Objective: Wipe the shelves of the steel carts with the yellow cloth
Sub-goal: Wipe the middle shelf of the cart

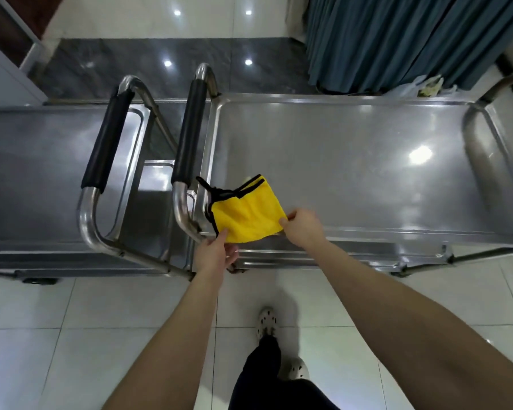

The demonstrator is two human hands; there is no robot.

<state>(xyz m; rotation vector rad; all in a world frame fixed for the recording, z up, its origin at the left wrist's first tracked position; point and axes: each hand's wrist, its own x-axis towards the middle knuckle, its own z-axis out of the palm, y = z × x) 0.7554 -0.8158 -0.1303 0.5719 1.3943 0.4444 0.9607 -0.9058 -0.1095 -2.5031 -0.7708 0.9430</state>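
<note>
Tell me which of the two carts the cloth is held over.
The right cart: the left hand and right hand pinch the cloth above its near-left corner; the left cart stands apart from it.

The yellow cloth (246, 217) was a soft, fuzzy pile, matt, with black stitched binding along its edges. The right cart's top shelf (338, 161) was bare steel, smooth, with a dull brushed sheen that caught the ceiling lights. The left cart's shelf (36, 173) looked the same, only greyer and streaked. The tube handles (180, 202) were polished metal, brighter than the shelves, and were sleeved in matt black grips (190, 131) of rubber or foam; I could not tell which. The floor tiles (86, 335) were pale and glossy, and the dark strip (148, 63) beyond looked like polished stone. The curtain (397, 39) was matt teal fabric.
</note>
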